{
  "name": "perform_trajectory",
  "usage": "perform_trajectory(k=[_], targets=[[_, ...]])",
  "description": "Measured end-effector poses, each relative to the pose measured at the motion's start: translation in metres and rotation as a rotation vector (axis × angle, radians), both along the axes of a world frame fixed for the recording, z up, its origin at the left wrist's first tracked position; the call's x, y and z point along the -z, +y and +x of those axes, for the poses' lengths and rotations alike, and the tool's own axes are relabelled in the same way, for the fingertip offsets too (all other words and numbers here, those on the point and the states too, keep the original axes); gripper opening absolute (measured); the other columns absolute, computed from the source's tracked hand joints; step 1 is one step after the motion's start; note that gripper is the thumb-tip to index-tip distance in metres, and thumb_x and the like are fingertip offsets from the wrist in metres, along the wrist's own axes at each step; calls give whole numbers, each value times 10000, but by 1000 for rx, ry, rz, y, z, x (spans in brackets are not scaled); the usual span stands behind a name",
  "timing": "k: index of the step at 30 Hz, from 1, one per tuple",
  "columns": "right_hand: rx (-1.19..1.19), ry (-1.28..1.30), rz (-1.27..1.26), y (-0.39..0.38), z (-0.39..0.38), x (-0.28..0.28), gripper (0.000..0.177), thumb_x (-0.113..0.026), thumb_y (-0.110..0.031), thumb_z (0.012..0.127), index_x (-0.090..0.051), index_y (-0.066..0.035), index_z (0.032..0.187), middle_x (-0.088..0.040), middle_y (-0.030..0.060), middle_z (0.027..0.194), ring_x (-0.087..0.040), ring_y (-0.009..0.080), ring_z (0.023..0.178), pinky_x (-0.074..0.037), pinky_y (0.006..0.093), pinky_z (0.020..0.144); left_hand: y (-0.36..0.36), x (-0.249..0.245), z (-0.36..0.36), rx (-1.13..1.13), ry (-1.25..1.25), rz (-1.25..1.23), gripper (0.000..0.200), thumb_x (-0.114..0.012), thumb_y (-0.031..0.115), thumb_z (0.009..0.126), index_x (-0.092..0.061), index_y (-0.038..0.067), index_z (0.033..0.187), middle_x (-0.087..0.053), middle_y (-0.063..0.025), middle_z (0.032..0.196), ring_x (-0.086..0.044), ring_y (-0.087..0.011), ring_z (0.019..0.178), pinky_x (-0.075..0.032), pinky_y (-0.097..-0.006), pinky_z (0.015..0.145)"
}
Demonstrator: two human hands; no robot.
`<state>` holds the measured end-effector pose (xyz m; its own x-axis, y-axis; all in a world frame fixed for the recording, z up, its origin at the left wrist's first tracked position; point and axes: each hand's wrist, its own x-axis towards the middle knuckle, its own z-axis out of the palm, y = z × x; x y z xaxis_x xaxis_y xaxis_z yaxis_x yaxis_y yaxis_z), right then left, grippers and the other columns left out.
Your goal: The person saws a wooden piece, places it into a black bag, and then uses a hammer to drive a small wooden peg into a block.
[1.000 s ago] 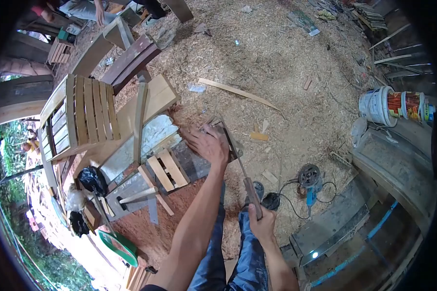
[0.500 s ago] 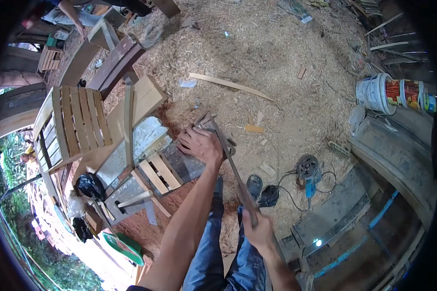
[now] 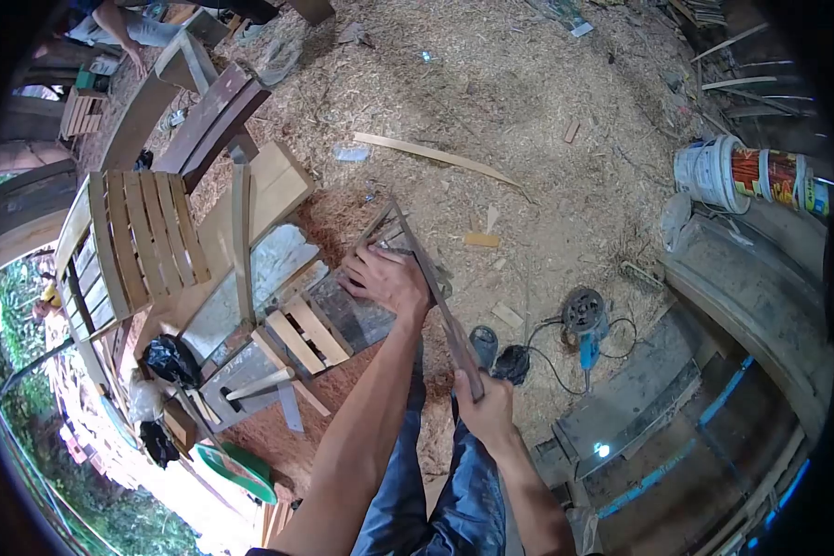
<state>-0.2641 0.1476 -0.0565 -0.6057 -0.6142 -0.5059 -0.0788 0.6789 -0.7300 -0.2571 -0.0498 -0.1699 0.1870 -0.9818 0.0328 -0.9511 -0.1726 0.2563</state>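
Observation:
My right hand [image 3: 486, 412] grips the near end of a hand saw [image 3: 440, 306], whose long tapering blade points away from me. The blade passes close along the right side of my left hand [image 3: 387, 281]. With fingers bent, that hand holds a piece of wood [image 3: 374, 225] down at the end of the workbench [image 3: 343, 304]; most of the piece is hidden under it. Nearer me on the bench are short wooden slats [image 3: 292, 343] and a hammer [image 3: 261, 382] with a pale handle.
A slatted wooden piece [image 3: 148, 232] stands at left. A corded angle grinder [image 3: 586, 334] lies on the shavings-covered floor at right, below white buckets [image 3: 713, 176]. Curved boards [image 3: 639, 398] lie at lower right. Another person's hand [image 3: 134, 57] shows at upper left.
My right hand has moved forward, and the saw's far end reaches farther past my left hand. The left hand stays in place on the wood.

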Motion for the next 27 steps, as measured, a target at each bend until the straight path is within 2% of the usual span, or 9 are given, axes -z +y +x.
perform_trajectory(k=[4, 6, 10, 15, 16, 17, 20, 22, 27], targets=[[85, -32, -50, 42, 8, -33, 214, -610, -206, 857, -673, -21, 945, -618, 230, 694, -652, 369, 649, -495, 400, 531, -2, 10, 1, 5, -21, -62, 260, -385, 202, 938, -534, 68, 1104, -467, -131, 1122, -417, -274, 1171, -161, -469, 1113], [69, -95, 69, 58, 13, -27, 226, -605, -186, 857, -662, -28, 1007, -621, 230, 707, -659, 361, 661, -501, 381, 537, 2, 11, 1, 9, -54, -65, 258, -388, 207, 939, -527, 68, 1105, -463, -124, 1125, -411, -272, 1173, -153, -470, 1117], [-52, -56, 65, -4, -2, 9, 222, -623, -193, 842, -671, -17, 970, -626, 236, 743, -674, 333, 669, -495, 373, 520, -2, 11, 1, 11, -39, -85, 254, -394, 210, 938, -526, 70, 1104, -465, -120, 1124, -413, -274, 1169, -157, -470, 1115], [15, 37, -71, 60, 17, -24, 225, -634, -200, 839, -671, 0, 936, -620, 239, 733, -664, 349, 691, -490, 400, 525, 1, 8, 1, 11, -41, -81, 248, -381, 219, 951, -529, 79, 1092, -470, -120, 1099, -417, -277, 1156, -164, -467, 1109], [29, 97, -144, 62, 15, -29, 223, -636, -200, 840, -671, 4, 924, -615, 242, 727, -656, 361, 697, -486, 411, 525, -4, 11, -1, 8, -38, -84, 248, -381, 219, 951, -529, 79, 1092, -470, -120, 1099, -417, -277, 1156, -164, -467, 1109], [60, 15, -68, 59, 15, -32, 227, -631, -197, 836, -674, 6, 928, -629, 242, 754, -641, 390, 687, -483, 428, 515, -2, 13, -2, 2, -48, -88, 246, -376, 218, 954, -530, 81, 1089, -471, -119, 1095, -418, -275, 1157, -161, -466, 1111], [-37, -25, 22, 10, 3, 8, 227, -616, -172, 832, -677, 2, 964, -648, 236, 830, -652, 387, 712, -496, 418, 525, 1, 19, 3, 0, -57, -116, 239, -372, 212, 955, -530, 83, 1081, -471, -120, 1093, -419, -272, 1159, -155, -465, 1115], [-52, -15, -2, 10, 2, 17, 216, -619, -174, 833, -679, 2, 943, -648, 230, 817, -649, 390, 700, -497, 417, 529, 0, 14, 4, 12, -53, -108, 228, -385, 227, 952, -553, 107, 1047, -486, -93, 1099, -445, -269, 1124, -203, -473, 1093], [75, 33, -161, 45, 11, -15, 205, -634, -194, 842, -669, 7, 863, -619, 227, 733, -636, 391, 653, -483, 415, 524, 0, 15, 2, 11, -60, -120, 226, -389, 215, 947, -542, 90, 1057, -478, -108, 1093, -432, -272, 1143, -175, -473, 1105]])
